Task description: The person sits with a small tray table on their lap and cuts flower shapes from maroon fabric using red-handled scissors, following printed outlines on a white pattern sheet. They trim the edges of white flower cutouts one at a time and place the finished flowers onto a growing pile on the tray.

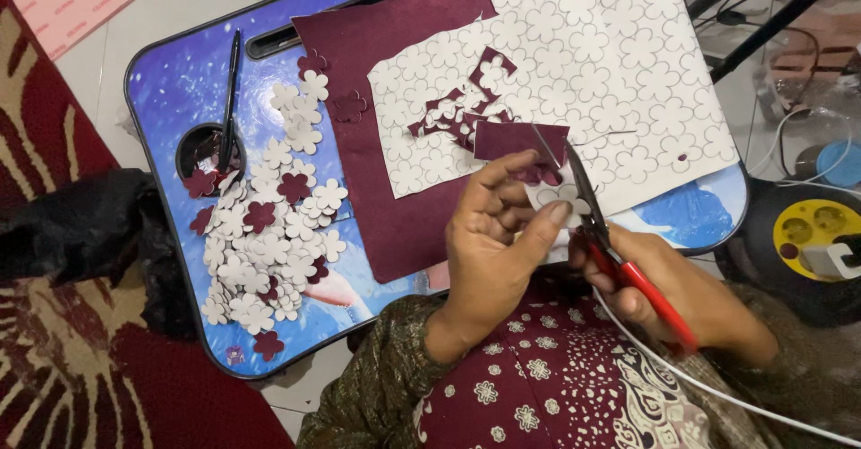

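The left hand pinches a small maroon-backed scrap above the table while the right hand, closed on red scissors, cuts close to the fingertips, so a slip could nick them or spoil the flower outline.

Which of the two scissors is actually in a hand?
The red-handled scissors, gripped in the right hand; the black scissors lie untouched on the tray's far-left side.
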